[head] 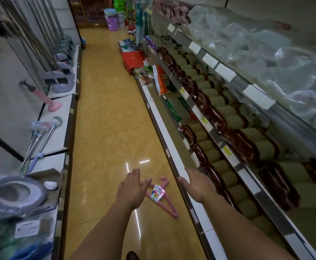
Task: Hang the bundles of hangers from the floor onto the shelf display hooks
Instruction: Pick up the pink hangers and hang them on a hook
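While both hands reach down with fingers spread and holding nothing, the pickup step appears to be starting: the left hand (131, 188) hovers over the pink hanger bundle (160, 196) on the near floor (104, 119); the right hand (197, 185) hovers nearby, right. Next comes a grip.
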